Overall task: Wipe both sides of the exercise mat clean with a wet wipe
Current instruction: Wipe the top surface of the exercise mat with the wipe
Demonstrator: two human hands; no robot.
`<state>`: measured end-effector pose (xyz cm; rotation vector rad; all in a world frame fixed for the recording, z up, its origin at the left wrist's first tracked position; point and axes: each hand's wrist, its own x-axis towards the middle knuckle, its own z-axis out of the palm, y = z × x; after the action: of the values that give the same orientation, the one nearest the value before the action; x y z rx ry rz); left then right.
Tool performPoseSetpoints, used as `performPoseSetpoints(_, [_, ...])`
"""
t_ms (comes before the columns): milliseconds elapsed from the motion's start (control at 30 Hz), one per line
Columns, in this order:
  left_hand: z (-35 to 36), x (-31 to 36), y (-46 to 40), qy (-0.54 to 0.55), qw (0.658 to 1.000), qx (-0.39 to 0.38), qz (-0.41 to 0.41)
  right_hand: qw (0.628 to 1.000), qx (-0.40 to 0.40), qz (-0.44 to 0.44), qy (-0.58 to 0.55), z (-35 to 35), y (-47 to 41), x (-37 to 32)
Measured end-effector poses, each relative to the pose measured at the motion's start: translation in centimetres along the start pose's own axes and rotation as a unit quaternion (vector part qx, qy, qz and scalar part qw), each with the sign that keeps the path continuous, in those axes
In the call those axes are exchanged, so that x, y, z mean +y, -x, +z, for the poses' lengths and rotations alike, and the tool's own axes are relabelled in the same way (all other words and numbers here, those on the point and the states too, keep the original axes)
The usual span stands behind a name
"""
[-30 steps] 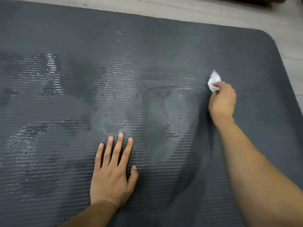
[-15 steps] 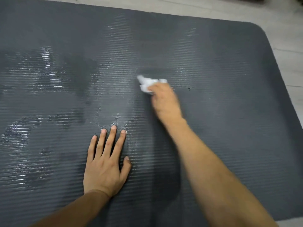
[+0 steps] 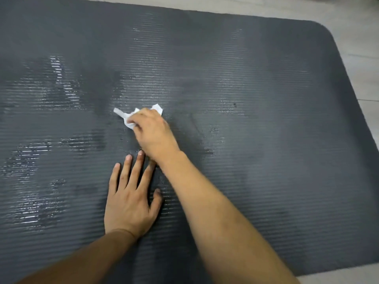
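The right hand [image 3: 152, 131] grips a crumpled wet wipe [image 3: 131, 117] and presses it to the middle of the exercise mat [image 3: 266, 140], while the left hand [image 3: 129, 199] lies flat, fingers straight, just below it. The ribbed mat lies spread on a pale floor [image 3: 361, 64], glistening streaks at left. Wiping this upper face seems underway; next likely calls for strokes over the drier right part.

Pale tiled floor [image 3: 356, 27] (thin dark grout lines) along the far edge.
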<state>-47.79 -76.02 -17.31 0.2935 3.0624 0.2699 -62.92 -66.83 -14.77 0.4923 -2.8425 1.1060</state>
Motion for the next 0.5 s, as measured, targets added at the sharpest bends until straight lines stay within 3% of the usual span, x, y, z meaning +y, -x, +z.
performPoseSetpoints(67, [-0.1, 0.0, -0.1, -0.003, 1.000, -0.001, -0.001, 0.998, 0.022, -0.044, 0.044, -2.2, 0.4, 3.6])
performPoseSetpoints(133, [-0.3, 0.1, 0.0, -0.004, 1.000, -0.002, -0.004, 0.987, 0.102, -0.005, 0.121, -6.7, 2.3, 9.1])
performPoseSetpoints(267, [-0.2, 0.1, 0.0, -0.009, 1.000, 0.001, -0.004, 0.912, 0.271, 0.253, 0.173, -16.8, 8.9, 18.0])
performPoseSetpoints(367, [-0.1, 0.1, -0.1, -0.008, 1.000, 0.005, -0.005, 0.860, 0.313, 0.383, 0.124, -15.6, 8.2, 17.2])
performPoseSetpoints(433, [-0.1, 0.2, -0.1, -0.009, 1.000, 0.008, -0.004, 0.869, 0.318, 0.374, 0.060, -12.4, 5.1, 12.9])
performPoseSetpoints(500, [-0.1, 0.2, -0.1, -0.007, 1.000, 0.014, -0.004, 0.938, 0.212, 0.272, 0.017, -7.7, 2.9, 7.0])
